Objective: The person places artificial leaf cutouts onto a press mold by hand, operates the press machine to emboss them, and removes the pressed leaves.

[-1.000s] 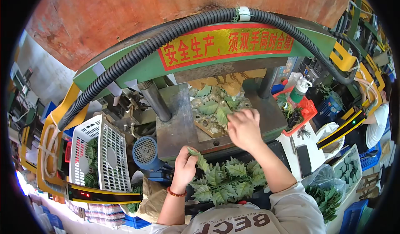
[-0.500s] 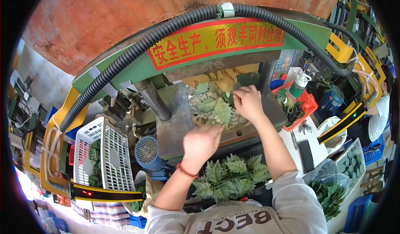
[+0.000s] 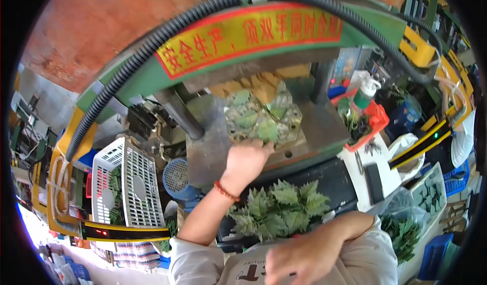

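Note:
My left hand [image 3: 248,159] is at the front edge of the metal mould [image 3: 286,125], its fingertips touching the lower green leaf [image 3: 267,131]. Whether those fingers pinch the leaf is hard to make out. Several leaves lie spread on the mould, joined near its centre. My right hand [image 3: 304,257] is blurred, low in front of my shirt, and its fingers are smeared by motion. Between my arms, in front of the press, sits a bunch of green leaves [image 3: 281,209].
A white basket [image 3: 142,186] with leaves stands at left beside a blue motor [image 3: 176,176]. At right are a red basket [image 3: 373,125] holding a bottle, a phone [image 3: 374,183] and bagged leaves [image 3: 401,234]. Yellow-black sensor bars flank the press.
My right hand has left the mould and come back down towards my body. My left hand has moved up from near the leaf bunch to the mould's front edge. The view has shifted slightly.

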